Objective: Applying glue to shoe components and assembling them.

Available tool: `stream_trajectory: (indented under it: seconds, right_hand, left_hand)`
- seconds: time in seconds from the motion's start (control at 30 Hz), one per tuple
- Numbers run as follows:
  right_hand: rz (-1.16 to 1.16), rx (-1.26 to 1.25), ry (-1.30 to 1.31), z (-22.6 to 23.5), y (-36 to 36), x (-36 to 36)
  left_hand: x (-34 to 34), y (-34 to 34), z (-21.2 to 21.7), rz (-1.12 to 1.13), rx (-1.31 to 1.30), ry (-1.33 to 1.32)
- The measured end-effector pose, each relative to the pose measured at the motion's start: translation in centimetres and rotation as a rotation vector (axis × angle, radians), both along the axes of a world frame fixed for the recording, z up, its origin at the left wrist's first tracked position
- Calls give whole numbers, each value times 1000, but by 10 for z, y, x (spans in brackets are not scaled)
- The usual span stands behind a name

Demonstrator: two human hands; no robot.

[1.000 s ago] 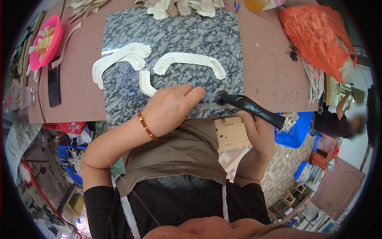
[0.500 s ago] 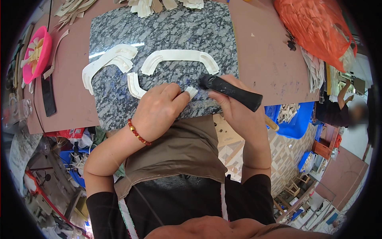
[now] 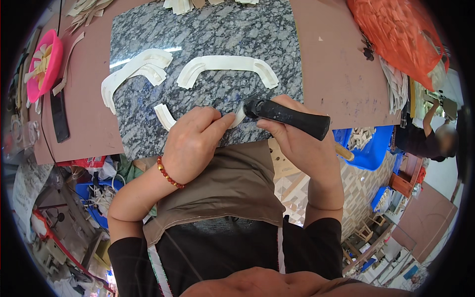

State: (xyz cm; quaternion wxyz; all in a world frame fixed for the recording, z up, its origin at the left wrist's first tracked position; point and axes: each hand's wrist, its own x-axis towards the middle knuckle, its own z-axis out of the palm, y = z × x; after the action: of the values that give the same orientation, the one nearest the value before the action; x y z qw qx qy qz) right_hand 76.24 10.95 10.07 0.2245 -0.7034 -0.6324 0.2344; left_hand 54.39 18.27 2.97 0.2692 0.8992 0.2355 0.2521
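Observation:
A curved white strip (image 3: 165, 117) lies near the front edge of the grey speckled stone slab (image 3: 237, 37), its middle hidden under my left hand (image 3: 198, 132). My left fingers are bent and closed on it, with the fingertips close to its right end. My right hand (image 3: 297, 131) is wrapped round a hammer, gripping it close to the black head (image 3: 292, 116). The hammer's small round face is at the strip's right end; I cannot tell if it touches. Farther back lie another curved white strip (image 3: 225, 63) and, at left, overlapping curved strips (image 3: 129, 70).
Pale strips (image 3: 179, 6) lie at the slab's far edge. On the brown table (image 3: 336, 74) are a pink basin (image 3: 55, 67) and a dark flat bar (image 3: 60, 119) at left, an orange-red bag (image 3: 396, 37) at right. A blue bin (image 3: 373, 153) stands below; another person (image 3: 420, 136) is at far right.
The hammer's face has shifted left, from beside the strip's right end to right at it. The strip has turned slightly under my left hand. The view has shifted a little.

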Motion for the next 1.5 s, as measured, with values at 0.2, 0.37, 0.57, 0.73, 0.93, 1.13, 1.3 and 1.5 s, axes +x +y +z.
stream_trajectory:
  seconds: [0.2, 0.37, 0.57, 0.73, 0.93, 1.13, 1.3, 1.5]
  right_hand:
    - [30, -35, 19, 1, 5, 3]
    - [58, 161, 50, 7, 6, -6]
    - [-2, 78, 23, 4, 9, -6]
    - [59, 90, -32, 1, -3, -15]
    - [104, 82, 4, 7, 5, -10]
    - [114, -26, 125, 13, 3, -13]
    - [188, -98, 5, 22, 6, -25]
    - [186, -122, 14, 27, 15, -19]
  left_hand:
    - [0, 1, 8, -82, 178, 154]
    - [3, 1, 13, -106, 383, 254]
    - [8, 1, 16, -100, 440, 276]
    - [1, 23, 15, -169, 104, 148]
    - [-5, 47, 21, -463, 219, 170]
    - [-13, 64, 17, -582, 239, 145]
    - [-17, 69, 20, -654, 281, 163]
    - [-41, 83, 18, -661, 326, 199]
